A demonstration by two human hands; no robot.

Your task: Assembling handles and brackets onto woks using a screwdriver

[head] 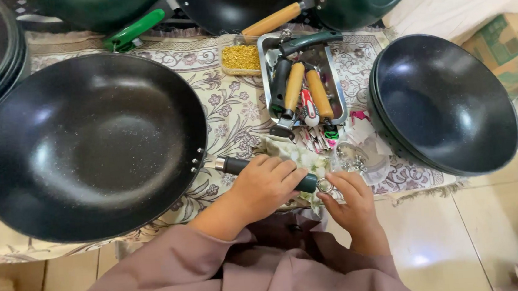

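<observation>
While the left hand (266, 186) clenched the dark handle (255, 171) just right of the big black wok (89, 145), the right hand (349, 199) pinched its ringed end, which looked rigid, light, best gripped mid-shaft.

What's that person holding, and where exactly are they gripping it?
The left hand wraps around the middle of a dark pan handle, its metal end pointing at the big black wok. The right hand pinches the small metal ring at the handle's other end.

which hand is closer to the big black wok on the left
Left. The left hand grips the dark handle just off the big black wok. The right hand sits farther away, at the handle's far end.
</observation>
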